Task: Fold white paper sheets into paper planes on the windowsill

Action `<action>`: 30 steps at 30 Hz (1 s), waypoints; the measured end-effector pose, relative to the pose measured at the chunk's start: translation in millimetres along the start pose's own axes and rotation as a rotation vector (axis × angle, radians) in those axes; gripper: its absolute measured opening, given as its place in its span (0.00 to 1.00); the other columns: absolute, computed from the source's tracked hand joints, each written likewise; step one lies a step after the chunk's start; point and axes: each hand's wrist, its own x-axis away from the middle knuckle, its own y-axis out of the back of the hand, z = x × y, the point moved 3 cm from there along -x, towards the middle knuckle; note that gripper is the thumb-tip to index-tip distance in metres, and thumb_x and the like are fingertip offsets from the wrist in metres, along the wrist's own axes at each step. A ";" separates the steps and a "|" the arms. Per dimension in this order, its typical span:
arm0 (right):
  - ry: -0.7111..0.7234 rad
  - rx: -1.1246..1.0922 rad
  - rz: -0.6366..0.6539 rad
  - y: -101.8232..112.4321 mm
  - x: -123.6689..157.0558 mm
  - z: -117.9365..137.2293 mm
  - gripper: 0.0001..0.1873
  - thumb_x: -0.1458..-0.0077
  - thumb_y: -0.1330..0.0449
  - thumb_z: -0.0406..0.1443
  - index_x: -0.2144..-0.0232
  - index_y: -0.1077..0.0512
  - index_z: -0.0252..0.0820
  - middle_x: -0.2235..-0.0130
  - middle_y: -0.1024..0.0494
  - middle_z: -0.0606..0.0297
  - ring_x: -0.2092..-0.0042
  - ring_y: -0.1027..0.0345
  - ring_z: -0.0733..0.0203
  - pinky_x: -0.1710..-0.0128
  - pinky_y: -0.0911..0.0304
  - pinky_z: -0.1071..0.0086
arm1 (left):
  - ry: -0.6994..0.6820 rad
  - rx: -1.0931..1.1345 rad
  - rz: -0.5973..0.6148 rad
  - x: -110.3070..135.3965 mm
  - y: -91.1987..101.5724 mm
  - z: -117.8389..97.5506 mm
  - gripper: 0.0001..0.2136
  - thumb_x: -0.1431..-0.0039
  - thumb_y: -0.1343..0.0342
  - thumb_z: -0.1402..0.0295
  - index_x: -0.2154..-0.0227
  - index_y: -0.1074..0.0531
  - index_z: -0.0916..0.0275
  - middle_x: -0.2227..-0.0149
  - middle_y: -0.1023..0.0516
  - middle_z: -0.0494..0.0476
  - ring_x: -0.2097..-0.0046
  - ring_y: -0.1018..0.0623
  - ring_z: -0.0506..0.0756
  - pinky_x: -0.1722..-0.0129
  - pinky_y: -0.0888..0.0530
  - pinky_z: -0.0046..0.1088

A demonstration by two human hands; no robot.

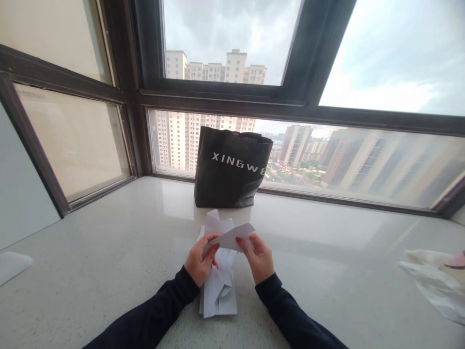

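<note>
Between my two hands is a folded piece of white paper (232, 238), raised over the sill. My left hand (201, 259) pinches its left end between thumb and fingers. At the other end my right hand (258, 257) grips the paper, with the thumb on its near face. Below lies a loose pile of white papers (220, 291), some folded or creased, partly covered by my left hand and the held sheet. Behind the pile a black bag (232, 169) with white lettering stands upright.
The pale speckled sill (119, 261) runs up to dark window frames (225, 102). A crumpled clear plastic bag (432, 276) with something pink lies at the right edge. Something white and flat (14, 265) rests at the far left.
</note>
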 end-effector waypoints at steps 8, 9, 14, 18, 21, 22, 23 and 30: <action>0.312 0.298 0.018 8.0 1.9 24.5 0.05 0.48 0.49 0.34 0.73 0.34 0.41 0.76 0.39 0.67 0.74 0.44 0.63 0.73 0.46 0.68 | -0.086 -0.021 0.045 6.0 -1.6 -3.7 0.35 0.48 0.52 0.66 0.45 0.71 0.61 0.59 0.31 0.60 0.68 0.29 0.53 0.65 0.31 0.32; 0.368 0.370 0.037 6.5 3.1 27.9 0.05 0.48 0.50 0.33 0.73 0.35 0.41 0.76 0.39 0.67 0.73 0.44 0.63 0.72 0.47 0.67 | -0.084 -0.027 0.062 6.1 -2.2 -3.9 0.34 0.48 0.53 0.66 0.45 0.69 0.61 0.58 0.32 0.60 0.67 0.29 0.53 0.64 0.32 0.32; 0.495 0.561 0.094 0.3 7.5 36.7 0.03 0.49 0.48 0.31 0.73 0.36 0.41 0.75 0.36 0.66 0.72 0.43 0.61 0.70 0.50 0.66 | -0.167 -0.115 0.069 6.4 -5.4 -7.7 0.19 0.47 0.53 0.63 0.53 0.41 0.64 0.54 0.33 0.61 0.56 0.33 0.59 0.57 0.36 0.33; 0.496 0.556 0.081 -0.5 8.0 36.2 0.03 0.48 0.48 0.31 0.74 0.37 0.41 0.75 0.35 0.66 0.71 0.43 0.61 0.70 0.50 0.66 | -0.168 -0.099 0.081 6.2 -8.7 -9.3 0.15 0.45 0.57 0.62 0.58 0.36 0.64 0.63 0.28 0.58 0.61 0.30 0.56 0.62 0.34 0.30; 0.474 0.522 0.034 0.5 7.8 34.4 0.02 0.49 0.47 0.32 0.69 0.37 0.42 0.73 0.34 0.66 0.70 0.42 0.61 0.69 0.48 0.65 | -0.178 -0.107 0.051 7.0 -9.2 -9.0 0.15 0.44 0.58 0.61 0.58 0.36 0.64 0.67 0.27 0.56 0.66 0.29 0.54 0.66 0.34 0.27; 0.458 0.494 0.005 1.4 7.5 33.8 0.06 0.50 0.47 0.33 0.66 0.37 0.42 0.72 0.34 0.65 0.69 0.42 0.60 0.68 0.47 0.65 | -0.168 -0.113 0.056 7.5 -9.6 -8.2 0.15 0.44 0.58 0.61 0.58 0.36 0.64 0.70 0.27 0.55 0.71 0.29 0.52 0.70 0.34 0.25; 0.436 0.460 -0.032 2.6 7.1 33.2 0.10 0.50 0.46 0.34 0.62 0.38 0.41 0.70 0.35 0.64 0.69 0.42 0.60 0.68 0.46 0.65 | -0.154 -0.118 0.065 8.1 -10.0 -7.2 0.15 0.44 0.58 0.61 0.58 0.36 0.63 0.73 0.27 0.53 0.76 0.30 0.51 0.74 0.34 0.24; 0.254 0.319 -0.016 4.2 2.4 24.3 0.20 0.51 0.45 0.40 0.56 0.41 0.39 0.65 0.34 0.60 0.68 0.41 0.60 0.70 0.42 0.66 | -0.153 -0.166 0.092 9.2 -8.3 -8.2 0.15 0.43 0.60 0.63 0.57 0.38 0.64 0.77 0.28 0.51 0.84 0.39 0.47 0.81 0.38 0.23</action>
